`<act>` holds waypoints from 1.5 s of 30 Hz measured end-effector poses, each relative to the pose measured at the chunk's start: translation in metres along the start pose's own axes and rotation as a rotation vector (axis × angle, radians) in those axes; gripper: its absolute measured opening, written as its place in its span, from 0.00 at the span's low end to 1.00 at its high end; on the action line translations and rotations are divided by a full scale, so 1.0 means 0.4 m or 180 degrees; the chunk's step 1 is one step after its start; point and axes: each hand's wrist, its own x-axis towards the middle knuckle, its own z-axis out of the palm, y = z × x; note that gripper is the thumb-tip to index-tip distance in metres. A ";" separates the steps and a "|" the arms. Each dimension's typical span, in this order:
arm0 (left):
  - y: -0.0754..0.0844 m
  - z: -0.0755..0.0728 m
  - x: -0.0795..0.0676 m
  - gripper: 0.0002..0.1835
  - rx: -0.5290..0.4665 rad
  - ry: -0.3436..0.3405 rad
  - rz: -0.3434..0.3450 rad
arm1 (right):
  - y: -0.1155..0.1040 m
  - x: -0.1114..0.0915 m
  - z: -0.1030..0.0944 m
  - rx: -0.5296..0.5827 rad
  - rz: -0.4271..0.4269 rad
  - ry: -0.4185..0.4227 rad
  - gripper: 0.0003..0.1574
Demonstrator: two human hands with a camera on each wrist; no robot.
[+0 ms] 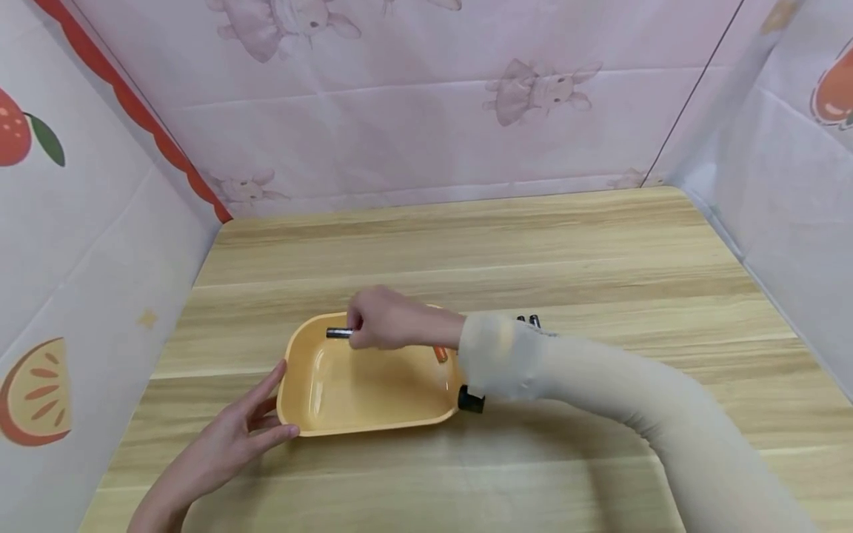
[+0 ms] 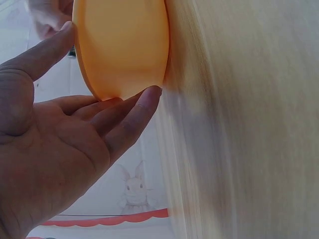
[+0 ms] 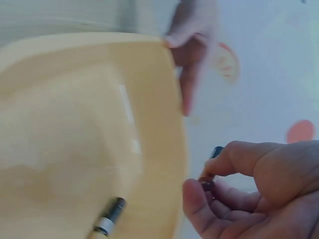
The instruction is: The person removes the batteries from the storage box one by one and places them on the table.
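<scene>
A yellow plastic basin (image 1: 373, 392) sits on the wooden table. At its left end my left hand (image 1: 229, 437) holds it, thumb on the near rim and fingers spread along the outer wall, as the left wrist view also shows. Over the far side of the basin is my right hand (image 1: 383, 318), pinching a battery (image 1: 338, 333) whose dark end sticks out to the left. The right wrist view shows this battery (image 3: 215, 152) between thumb and fingertips. Inside the basin lies another battery (image 3: 110, 216) with a black end and a pale band. An orange battery (image 1: 440, 353) shows below my right forearm.
Behind my right sleeve (image 1: 573, 363), the dark ends of two batteries (image 1: 534, 320) show on the table (image 1: 466, 252). A black block (image 1: 471, 400) is below the cuff, by the basin's right end. Printed cloth walls (image 1: 413, 133) stand at the back and both sides.
</scene>
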 end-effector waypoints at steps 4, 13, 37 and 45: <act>0.002 -0.001 0.002 0.49 0.0011 0.0011 -0.0026 | 0.019 -0.031 -0.053 0.0422 -0.0106 0.0282 0.08; 0.002 0.000 0.001 0.50 0.0065 0.0045 0.0027 | 0.060 -0.124 -0.157 0.0914 -0.0070 0.0505 0.07; -0.006 0.004 -0.001 0.50 0.0049 0.0119 0.0045 | 0.222 -0.377 -0.254 0.1486 0.0314 0.1254 0.20; -0.007 0.005 0.000 0.50 0.0076 0.0107 -0.0056 | 0.280 -0.444 -0.230 0.1738 0.0681 0.1531 0.17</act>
